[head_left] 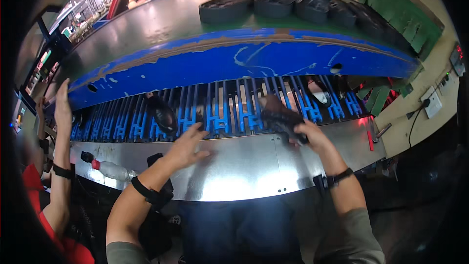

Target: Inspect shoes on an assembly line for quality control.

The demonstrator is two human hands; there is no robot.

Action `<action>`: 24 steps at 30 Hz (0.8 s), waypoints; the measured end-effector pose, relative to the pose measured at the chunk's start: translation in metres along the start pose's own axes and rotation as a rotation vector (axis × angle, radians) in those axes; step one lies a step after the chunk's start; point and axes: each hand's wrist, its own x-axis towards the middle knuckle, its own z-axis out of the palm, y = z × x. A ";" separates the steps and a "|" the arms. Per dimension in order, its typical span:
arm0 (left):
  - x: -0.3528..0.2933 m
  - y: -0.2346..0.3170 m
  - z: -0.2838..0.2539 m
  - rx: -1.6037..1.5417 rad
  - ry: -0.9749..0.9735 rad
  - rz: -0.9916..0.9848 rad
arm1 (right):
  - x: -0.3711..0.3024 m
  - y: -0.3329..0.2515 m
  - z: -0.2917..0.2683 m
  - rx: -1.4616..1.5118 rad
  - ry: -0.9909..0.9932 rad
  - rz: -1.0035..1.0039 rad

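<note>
My right hand (313, 138) grips one end of a dark shoe (283, 117), its fingers wrapped round it. The shoe is tilted over the near edge of the blue-barred conveyor (215, 112) and is somewhat blurred. With fingers spread and nothing in it, my left hand (186, 147) hovers over the metal ledge (239, 166) near the conveyor. Beyond it to the left, a black shoe (162, 114) lies on the bars. Farther right on the conveyor is another dark shoe (320, 94) with a pale inside.
Several black sole-shaped pieces (273, 7) line the metal shelf above the blue panel (195, 63). A clear bottle (113, 170) with a red neck lies on the ledge's left. A co-worker's arm (62, 117) rises at far left. Green flaps (378, 99) hang at the conveyor's right end.
</note>
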 end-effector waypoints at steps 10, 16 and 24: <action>0.126 0.200 -0.191 0.241 0.664 0.651 | -0.139 0.143 0.028 -0.977 0.749 -0.831; 0.162 0.144 -0.230 0.301 0.435 0.095 | -0.135 0.146 0.031 -1.065 0.806 -0.926; -0.003 0.236 -0.212 0.026 0.738 0.186 | -0.144 0.151 0.021 -1.044 0.788 -0.895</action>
